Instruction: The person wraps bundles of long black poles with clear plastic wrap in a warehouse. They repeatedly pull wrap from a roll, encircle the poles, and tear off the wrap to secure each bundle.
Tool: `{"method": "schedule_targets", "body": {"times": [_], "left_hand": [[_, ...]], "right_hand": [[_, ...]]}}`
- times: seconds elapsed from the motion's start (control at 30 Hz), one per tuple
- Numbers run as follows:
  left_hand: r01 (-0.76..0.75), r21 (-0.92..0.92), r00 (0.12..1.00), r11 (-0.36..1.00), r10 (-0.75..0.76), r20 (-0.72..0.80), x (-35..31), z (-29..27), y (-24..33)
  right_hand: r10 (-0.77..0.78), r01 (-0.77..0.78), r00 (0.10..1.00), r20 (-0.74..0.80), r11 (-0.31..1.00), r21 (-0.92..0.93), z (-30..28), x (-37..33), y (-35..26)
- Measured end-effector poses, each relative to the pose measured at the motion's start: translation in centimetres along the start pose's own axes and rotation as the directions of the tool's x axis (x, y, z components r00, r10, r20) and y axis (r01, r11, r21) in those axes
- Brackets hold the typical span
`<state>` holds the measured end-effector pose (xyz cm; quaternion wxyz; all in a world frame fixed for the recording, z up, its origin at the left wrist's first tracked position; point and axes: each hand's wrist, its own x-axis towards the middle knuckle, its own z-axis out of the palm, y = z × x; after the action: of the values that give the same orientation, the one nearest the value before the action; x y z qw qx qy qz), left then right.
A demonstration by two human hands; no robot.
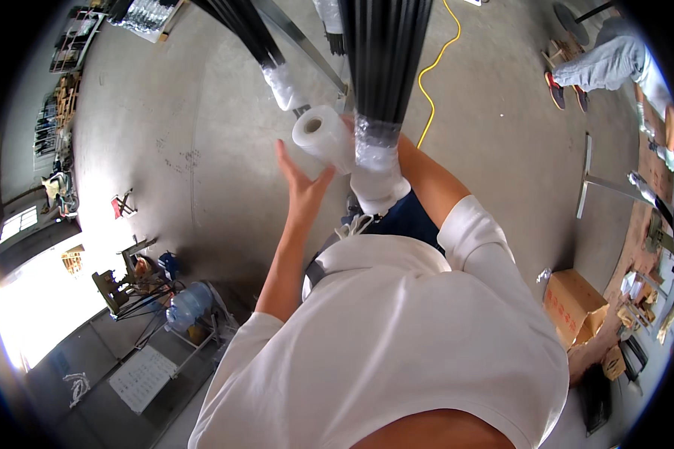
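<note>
A white roll of stretch film (pixel 323 137) is held in the air beside a bundle of long black rods or tubes (pixel 386 60). Clear film (pixel 376 133) wraps the bundle's near end, with white wrapping (pixel 378 187) below it. My left hand (pixel 301 183) is open, thumb and fingers spread, just below and left of the roll. Behind the bundle reaches my right arm; a little of my right hand (pixel 347 121) shows at the roll's far side, gripping it, most of its fingers hidden.
Another bundle of black rods (pixel 247 34) with a film-wrapped end lies at upper left, near a metal bar (pixel 296 37). A yellow cable (pixel 429 71) runs across the floor. Another person (pixel 603 63) is at upper right. A cardboard box (pixel 573 307) stands at right, a water bottle (pixel 189 305) at lower left.
</note>
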<state>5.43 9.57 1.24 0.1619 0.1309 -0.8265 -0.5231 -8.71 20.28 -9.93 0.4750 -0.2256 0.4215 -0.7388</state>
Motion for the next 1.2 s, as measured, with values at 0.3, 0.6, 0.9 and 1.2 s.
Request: {"method": "schedule_targets", "body": {"times": [0.3, 0.6, 0.9, 1.2], "left_hand": [[0.173, -0.498, 0.967, 0.850, -0.050, 0.250, 0.9, -0.1, -2.1], [0.322, -0.397, 0.854, 0.860, -0.083, 0.513, 1.1, -6.7, -3.5], [-0.096, -0.109, 0.872, 0.989, 0.136, 0.470, -5.0, -5.7, -0.1], [-0.236, -0.200, 0.593, 0.951, 0.303, 0.746, 1.0, -7.5, -1.5]], "right_hand": [[-0.101, 0.103, 0.995, 0.019, 0.980, -0.170, 4.7, -2.9, -5.3], [-0.020, 0.020, 0.994, -0.105, 1.000, 0.001, 7.1, -11.2, -4.4], [-0.449, 0.143, 0.756, -0.476, 0.823, -0.549, 15.6, -15.2, -1.5], [-0.514, 0.015, 0.482, -0.710, 0.815, -0.580, 22.6, -12.3, -1.7]]}}
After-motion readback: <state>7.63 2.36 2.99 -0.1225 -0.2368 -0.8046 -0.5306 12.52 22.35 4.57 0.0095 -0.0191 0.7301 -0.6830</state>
